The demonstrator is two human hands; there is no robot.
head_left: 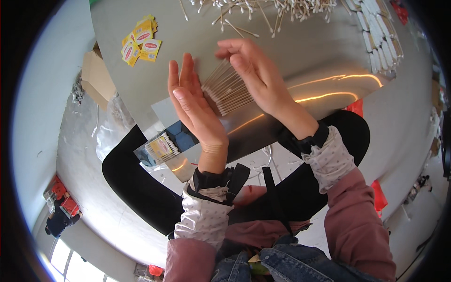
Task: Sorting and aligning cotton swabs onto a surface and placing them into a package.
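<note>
Left hand flat and open, right hand loosely curved, grip unclear, swabs fanned between them over the table: seemingly an evening-up step, the next move likely calling for level, gentle pressure.

Metal-topped table, grey, polished, warm curved light streaks at right, wall, plain, pale, left, floor, pale, smooth, window, bright, paned, near left, cardboard box, brown, on left beside table.
</note>
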